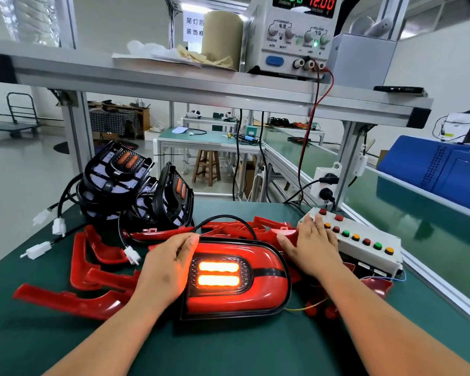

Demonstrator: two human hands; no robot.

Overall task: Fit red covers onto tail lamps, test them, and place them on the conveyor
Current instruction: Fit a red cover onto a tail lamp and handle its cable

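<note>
Two bright bars glow orange in the middle of the tail lamp [236, 278]. It lies flat with its red cover [269, 291] fitted, near the front edge of the counter [228, 348] and about midway along it. The left hand [168, 264] rests on the lamp's left end, its grip closed there with the fingers curled over the lamp's far-left corner. The right hand [312, 242] is spread flat, its grip slack and holding nothing. Its straight fingertips touch the left end of the white button box [364, 242], which sits along the counter's right edge.

Loose red covers [92, 267] lie scattered toward the left edge, and more lie just behind the lit lamp. Bare black lamps [120, 180] are piled at the far left corner, with black cables trailing from them. One white connector [132, 255] lies just beside the left hand. Beyond the right edge runs the green conveyor [418, 213]. On the shelf above stands a power supply [291, 36] showing 12.00 in red, with red and black leads [307, 137] hanging from it toward the far right corner
</note>
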